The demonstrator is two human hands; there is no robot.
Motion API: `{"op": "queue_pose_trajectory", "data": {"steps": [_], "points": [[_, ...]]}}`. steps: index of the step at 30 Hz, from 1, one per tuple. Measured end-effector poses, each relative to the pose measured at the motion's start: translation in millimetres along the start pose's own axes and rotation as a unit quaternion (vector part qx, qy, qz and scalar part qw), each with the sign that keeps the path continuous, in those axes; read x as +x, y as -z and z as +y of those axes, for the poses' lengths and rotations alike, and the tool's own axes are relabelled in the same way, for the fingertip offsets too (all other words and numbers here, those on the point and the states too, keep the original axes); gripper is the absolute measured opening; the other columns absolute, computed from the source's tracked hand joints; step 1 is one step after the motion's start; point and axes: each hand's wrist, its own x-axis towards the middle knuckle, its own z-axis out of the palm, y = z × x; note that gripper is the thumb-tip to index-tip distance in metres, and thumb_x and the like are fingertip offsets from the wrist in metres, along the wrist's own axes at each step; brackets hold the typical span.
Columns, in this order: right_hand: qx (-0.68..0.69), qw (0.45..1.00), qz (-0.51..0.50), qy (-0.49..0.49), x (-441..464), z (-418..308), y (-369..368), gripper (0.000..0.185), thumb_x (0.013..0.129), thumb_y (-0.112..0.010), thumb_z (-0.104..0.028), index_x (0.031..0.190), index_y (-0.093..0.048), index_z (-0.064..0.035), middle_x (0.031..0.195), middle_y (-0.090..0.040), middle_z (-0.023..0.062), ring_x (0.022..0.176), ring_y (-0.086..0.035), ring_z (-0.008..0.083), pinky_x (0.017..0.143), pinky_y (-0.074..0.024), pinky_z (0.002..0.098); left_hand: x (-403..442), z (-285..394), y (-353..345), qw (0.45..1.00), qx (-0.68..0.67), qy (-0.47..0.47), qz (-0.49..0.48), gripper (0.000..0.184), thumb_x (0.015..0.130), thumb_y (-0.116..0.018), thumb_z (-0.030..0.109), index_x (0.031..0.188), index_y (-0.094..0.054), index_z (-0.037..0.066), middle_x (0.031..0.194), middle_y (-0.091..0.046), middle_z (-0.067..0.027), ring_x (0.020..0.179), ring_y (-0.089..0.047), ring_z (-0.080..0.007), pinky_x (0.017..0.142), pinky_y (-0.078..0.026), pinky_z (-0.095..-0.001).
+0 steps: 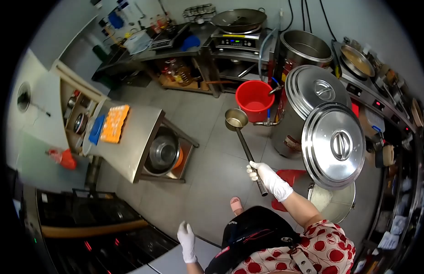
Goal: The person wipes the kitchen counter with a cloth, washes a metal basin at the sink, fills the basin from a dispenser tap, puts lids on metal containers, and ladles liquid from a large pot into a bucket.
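Observation:
My right hand (269, 179), in a white glove, is closed around the dark handle of a long-handled ladle (236, 119). The ladle's round metal bowl points away from me, in front of the red bucket (254, 101), and looks empty. Low in the view, my left hand (186, 238), also gloved, hangs above the grey surface at the front with its fingers loosely extended and nothing in them. To the right of the ladle stand large steel pots. One lid (312, 91) covers a tall pot; another lid (334, 145) is tilted over a pot with pale contents (320, 197).
A steel table (141, 137) at left bears an orange egg tray (115, 123); a metal basin (162, 153) sits beneath. A wok (239, 20) rests on a burner at the back. An open pot (306, 45) and a pan (357, 60) are at back right. Taps join the tall pot.

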Motion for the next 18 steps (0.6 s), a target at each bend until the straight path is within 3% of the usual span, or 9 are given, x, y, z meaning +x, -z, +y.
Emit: {"op": "queue_pose_trajectory", "data": {"steps": [5, 9, 11, 13, 18], "points": [[0.068, 0.995, 0.064, 0.030, 84, -42, -7, 0.024, 0.097, -0.037, -0.022, 0.082, -0.042, -0.0043, 0.065, -0.043, 0.0024, 0.047, -0.034, 0.0091, 0.040, -0.0298, 0.0221, 181, 91, -10, 0.981, -0.115, -0.125, -0.096, 0.026, 0.086, -0.054, 0.012, 0.106, -0.058, -0.005, 0.101, -0.062, -0.0207, 0.094, -0.060, -0.0324, 0.083, -0.046, -0.0357], [0.194, 0.978, 0.070, 0.023, 158, -88, 8, 0.026, 0.097, -0.035, -0.023, 0.081, -0.042, -0.0031, 0.064, -0.043, 0.0027, 0.045, -0.034, 0.0095, 0.038, -0.0289, 0.0216, 290, 164, -59, 0.943, -0.086, -0.279, -0.160, 0.026, 0.085, -0.057, 0.011, 0.106, -0.057, -0.004, 0.101, -0.062, -0.0203, 0.095, -0.060, -0.0315, 0.085, -0.047, -0.0355], [0.259, 0.965, 0.031, 0.013, 211, -104, 38, 0.026, 0.097, -0.036, -0.023, 0.081, -0.041, -0.0020, 0.063, -0.041, 0.0030, 0.045, -0.033, 0.0092, 0.037, -0.0285, 0.0211, 326, 214, -79, 0.934, -0.095, -0.282, -0.199, 0.025, 0.085, -0.057, 0.011, 0.105, -0.057, -0.004, 0.100, -0.062, -0.0196, 0.094, -0.061, -0.0322, 0.085, -0.047, -0.0355], [0.325, 0.945, -0.011, 0.013, 256, -136, 53, 0.026, 0.097, -0.036, -0.023, 0.081, -0.040, -0.0017, 0.063, -0.040, 0.0030, 0.045, -0.033, 0.0090, 0.037, -0.0284, 0.0208, 370, 243, -106, 0.910, -0.059, -0.354, -0.208, 0.025, 0.085, -0.057, 0.013, 0.105, -0.057, -0.003, 0.101, -0.062, -0.0190, 0.095, -0.060, -0.0318, 0.085, -0.047, -0.0353], [0.392, 0.920, 0.015, 0.005, 333, -201, 82, 0.024, 0.096, -0.039, -0.023, 0.080, -0.037, -0.0048, 0.063, -0.038, 0.0023, 0.045, -0.032, 0.0090, 0.038, -0.0281, 0.0200, 451, 320, -158, 0.881, -0.015, -0.372, -0.292, 0.026, 0.086, -0.057, 0.016, 0.105, -0.057, -0.001, 0.100, -0.063, -0.0177, 0.095, -0.060, -0.0323, 0.084, -0.047, -0.0367]]}}
